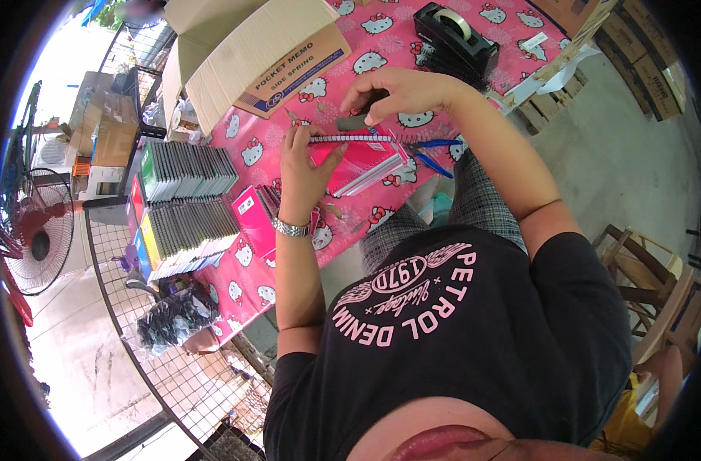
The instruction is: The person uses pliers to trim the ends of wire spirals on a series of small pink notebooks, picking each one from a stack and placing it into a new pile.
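Note:
A pink spiral-bound notebook [352, 160] lies on the table in front of me, its coil along the far edge. My left hand [308, 165] grips its left end, thumb on the cover and fingers at the coil. Over the coil's right half, my right hand [400, 94] is curled, thumb against a short grey-green piece [353, 123]; I cannot make out what that piece is. Blue-handled pliers [435, 154] rest beside the notebook's right end. Left of my left wrist is a small pile of pink notebooks [254, 223].
Stacks of spiral notebooks [188, 170] stand at the left of the pink patterned tablecloth [251, 152]. Behind them is an open cardboard box [262, 65]. A black tape dispenser [456, 42] sits at the far right. A fan [39, 234] stands beyond the wire mesh at left.

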`<action>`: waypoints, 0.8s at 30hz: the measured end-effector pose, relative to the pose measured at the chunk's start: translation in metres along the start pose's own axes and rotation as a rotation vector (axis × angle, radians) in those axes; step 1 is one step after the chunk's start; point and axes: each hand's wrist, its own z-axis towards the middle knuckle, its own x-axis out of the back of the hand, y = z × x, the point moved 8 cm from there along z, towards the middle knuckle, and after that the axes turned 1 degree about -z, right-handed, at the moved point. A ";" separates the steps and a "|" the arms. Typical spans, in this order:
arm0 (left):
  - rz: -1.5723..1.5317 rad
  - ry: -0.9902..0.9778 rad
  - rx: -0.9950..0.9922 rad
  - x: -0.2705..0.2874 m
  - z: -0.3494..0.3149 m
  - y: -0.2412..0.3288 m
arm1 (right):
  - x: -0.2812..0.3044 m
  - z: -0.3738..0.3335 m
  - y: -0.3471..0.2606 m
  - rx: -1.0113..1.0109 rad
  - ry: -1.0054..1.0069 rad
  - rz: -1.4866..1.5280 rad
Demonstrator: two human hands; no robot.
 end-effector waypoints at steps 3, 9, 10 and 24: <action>-0.098 -0.018 0.061 0.000 -0.001 -0.008 | -0.013 -0.003 -0.030 0.277 -0.213 0.882; -0.283 0.033 0.177 -0.009 -0.003 -0.029 | 0.044 -0.004 0.122 -0.277 0.479 -0.340; -0.307 0.053 0.187 -0.011 -0.001 -0.027 | 0.052 -0.015 0.149 -0.279 0.567 -0.634; -0.625 0.394 0.379 -0.017 -0.052 -0.029 | -0.052 -0.133 0.124 -0.145 0.839 -0.541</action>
